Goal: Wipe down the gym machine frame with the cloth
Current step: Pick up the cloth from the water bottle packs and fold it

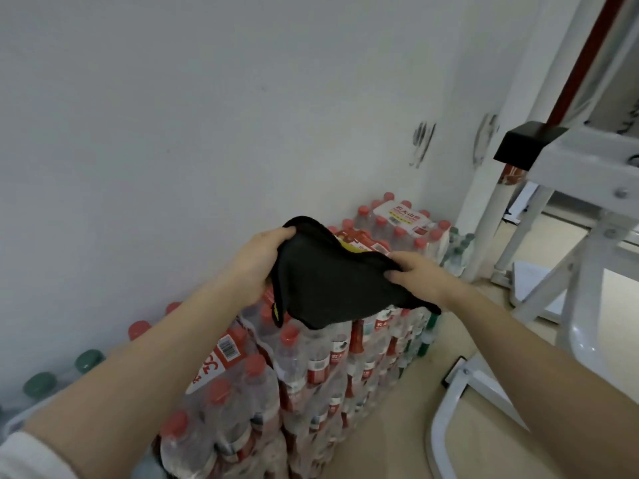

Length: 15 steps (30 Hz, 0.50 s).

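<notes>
A black cloth point(325, 281) with a yellow tag hangs between my two hands in the middle of the view. My left hand point(257, 259) grips its upper left edge. My right hand point(416, 274) pinches its right edge. The white gym machine frame point(584, 167) stands at the right, with a black end cap point(522, 146) on one bar. Both hands are well to the left of the frame and do not touch it.
Shrink-wrapped packs of red-capped water bottles point(311, 368) are stacked against the white wall point(207, 115) below my hands. Green-capped bottles point(62, 371) line the wall at the left. A white tube of the machine's base point(446, 426) lies on the beige floor.
</notes>
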Each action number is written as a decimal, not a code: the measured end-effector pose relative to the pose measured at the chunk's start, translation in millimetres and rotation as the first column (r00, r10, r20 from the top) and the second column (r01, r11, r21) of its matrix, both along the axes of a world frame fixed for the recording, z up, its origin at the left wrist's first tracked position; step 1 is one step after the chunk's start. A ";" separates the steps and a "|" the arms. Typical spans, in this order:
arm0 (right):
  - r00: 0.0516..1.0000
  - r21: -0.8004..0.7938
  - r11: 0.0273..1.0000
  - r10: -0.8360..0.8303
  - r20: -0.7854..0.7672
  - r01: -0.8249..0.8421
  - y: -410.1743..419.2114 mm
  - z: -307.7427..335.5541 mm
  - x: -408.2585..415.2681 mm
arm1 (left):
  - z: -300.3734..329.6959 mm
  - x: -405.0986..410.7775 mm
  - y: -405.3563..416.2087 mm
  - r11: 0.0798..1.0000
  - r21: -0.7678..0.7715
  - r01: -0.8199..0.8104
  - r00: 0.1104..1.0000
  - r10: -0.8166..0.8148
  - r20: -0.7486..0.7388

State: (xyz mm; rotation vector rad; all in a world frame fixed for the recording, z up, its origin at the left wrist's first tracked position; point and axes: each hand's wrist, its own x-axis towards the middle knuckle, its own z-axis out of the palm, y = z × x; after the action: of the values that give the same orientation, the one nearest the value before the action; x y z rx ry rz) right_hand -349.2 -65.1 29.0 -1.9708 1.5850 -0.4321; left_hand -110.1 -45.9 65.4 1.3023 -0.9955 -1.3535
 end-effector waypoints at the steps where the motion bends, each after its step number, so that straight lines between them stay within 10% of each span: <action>1: 0.998 -0.001 0.998 -0.067 0.007 0.067 3.0 -5.0 -6.5 | -5.3 -5.0 2.2 1.000 -0.001 0.025 0.999 -0.025 0.027; 8: 0.709 0.275 0.890 -0.457 0.537 0.364 45.0 -13.2 7.7 | -33.8 -77.7 34.2 0.975 -0.004 0.221 0.971 -0.219 0.096; 13: 0.228 0.558 0.824 -0.565 0.793 0.103 80.7 9.0 -4.7 | -51.6 -112.5 61.4 0.895 -0.051 0.443 0.893 -0.436 0.111; 15: 0.254 0.521 0.851 -0.491 0.834 -0.065 99.6 17.0 -18.2 | -59.3 -121.2 67.7 0.878 -0.133 0.461 0.874 -0.422 0.241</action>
State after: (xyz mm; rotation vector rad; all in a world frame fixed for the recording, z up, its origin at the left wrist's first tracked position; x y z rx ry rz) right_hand -367.4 34.5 46.0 -0.6893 0.9307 -1.0215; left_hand -231.3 21.9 6.1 1.1244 -1.6037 -1.4363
